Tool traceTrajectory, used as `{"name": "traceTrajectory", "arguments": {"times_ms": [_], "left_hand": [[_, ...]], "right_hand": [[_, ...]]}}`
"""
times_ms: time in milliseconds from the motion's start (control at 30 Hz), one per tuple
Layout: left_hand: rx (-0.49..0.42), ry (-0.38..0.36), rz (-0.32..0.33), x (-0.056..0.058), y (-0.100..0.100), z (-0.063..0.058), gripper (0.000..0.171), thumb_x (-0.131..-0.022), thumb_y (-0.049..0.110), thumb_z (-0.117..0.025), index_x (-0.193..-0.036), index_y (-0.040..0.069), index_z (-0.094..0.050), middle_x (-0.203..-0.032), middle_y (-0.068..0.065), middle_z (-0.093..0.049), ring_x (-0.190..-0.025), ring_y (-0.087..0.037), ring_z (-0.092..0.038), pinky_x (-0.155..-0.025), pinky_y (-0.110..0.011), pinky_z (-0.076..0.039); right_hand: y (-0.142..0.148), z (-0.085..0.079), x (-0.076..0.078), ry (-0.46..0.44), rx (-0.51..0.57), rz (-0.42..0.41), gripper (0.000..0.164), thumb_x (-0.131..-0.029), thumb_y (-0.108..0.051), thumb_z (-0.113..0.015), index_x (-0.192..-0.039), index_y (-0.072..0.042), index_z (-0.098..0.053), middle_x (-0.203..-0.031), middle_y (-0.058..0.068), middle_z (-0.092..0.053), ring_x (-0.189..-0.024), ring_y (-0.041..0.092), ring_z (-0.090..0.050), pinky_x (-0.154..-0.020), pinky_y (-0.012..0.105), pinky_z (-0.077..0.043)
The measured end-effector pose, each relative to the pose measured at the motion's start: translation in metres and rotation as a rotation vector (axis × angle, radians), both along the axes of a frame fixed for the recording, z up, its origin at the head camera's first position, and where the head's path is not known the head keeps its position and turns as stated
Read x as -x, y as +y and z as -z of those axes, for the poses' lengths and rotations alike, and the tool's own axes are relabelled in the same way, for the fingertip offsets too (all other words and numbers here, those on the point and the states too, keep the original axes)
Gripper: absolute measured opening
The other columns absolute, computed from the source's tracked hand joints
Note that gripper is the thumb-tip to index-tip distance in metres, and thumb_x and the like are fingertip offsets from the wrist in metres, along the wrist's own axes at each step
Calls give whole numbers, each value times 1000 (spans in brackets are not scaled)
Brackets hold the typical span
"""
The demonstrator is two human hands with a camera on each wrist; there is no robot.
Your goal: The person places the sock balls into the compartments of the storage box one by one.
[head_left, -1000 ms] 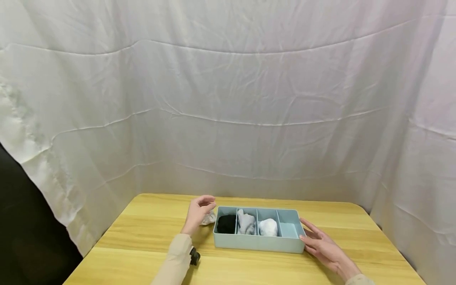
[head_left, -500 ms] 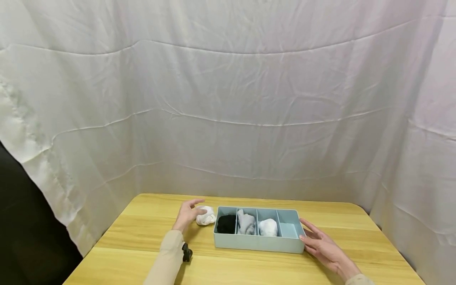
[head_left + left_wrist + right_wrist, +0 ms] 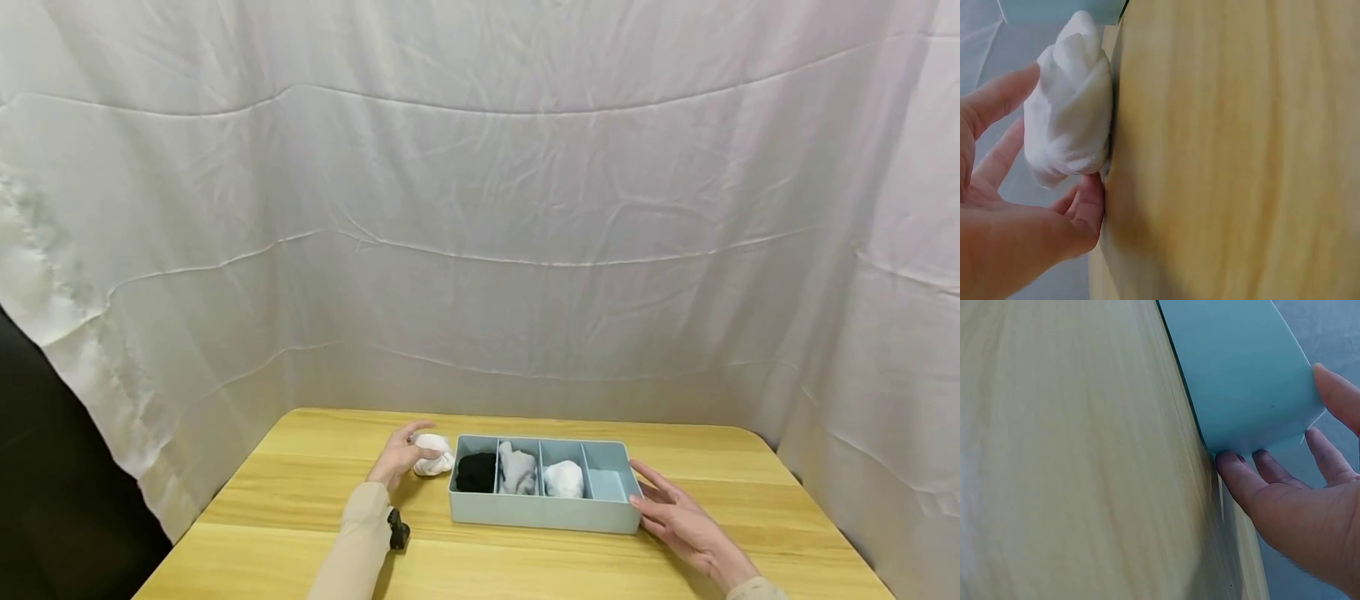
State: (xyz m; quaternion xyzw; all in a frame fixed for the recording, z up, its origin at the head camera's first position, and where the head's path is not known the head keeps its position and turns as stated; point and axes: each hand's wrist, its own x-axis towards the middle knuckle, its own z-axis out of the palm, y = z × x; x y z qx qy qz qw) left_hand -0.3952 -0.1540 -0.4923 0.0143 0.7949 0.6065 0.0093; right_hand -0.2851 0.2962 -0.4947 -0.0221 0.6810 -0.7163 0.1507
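Note:
A white rolled-up sock (image 3: 1071, 106) stands on the table left of a pale blue box in the head view. My left hand (image 3: 397, 457) has its thumb and fingers curved about this sock, fingertips right at its sides in the left wrist view. Four-part in layout, the box (image 3: 546, 510) contains a black sock bundle (image 3: 476, 472), a grey one (image 3: 518, 469) and a white one (image 3: 564, 479); its rightmost compartment is bare. At the box's right end, my right hand (image 3: 682, 523) rests extended fingertips against the end wall (image 3: 1247, 375).
The box and the loose sock stand on a wooden table (image 3: 285, 517) with rounded far corners. Pale curtains (image 3: 525, 208) hang behind it and along both sides. A dark area (image 3: 60, 483) shows at the lower left.
My left hand moved left from beside the box, uncovering the loose white sock, then slightly right, its thumb now overlapping the sock. The right hand and box stayed in place.

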Motion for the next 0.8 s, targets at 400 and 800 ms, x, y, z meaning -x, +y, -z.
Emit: {"name": "traceTrajectory", "arguments": {"times_ms": [400, 800], "left_hand": [[-19, -33, 31, 4, -4, 4, 51, -80, -10, -66, -130, -1, -60, -131, -24, -55, -108, -30, -57, -96, -44, -47], [-104, -16, -80, 5, 2, -6, 38, -91, -7, -57, -128, -1, -59, -129, -24, -55, -97, -24, -57, -77, -28, -51]], "right_hand": [[-1, -3, 0, 9, 1, -17, 79, -100, -20, -58, -159, -16, -6, -162, 27, 2, -148, 44, -12, -116, 50, -30], [-1, -3, 0, -3, 11, -6, 79, -100, -18, -57, -159, -16, -6, -162, 27, 3, -148, 45, -10, -117, 51, -28]]}}
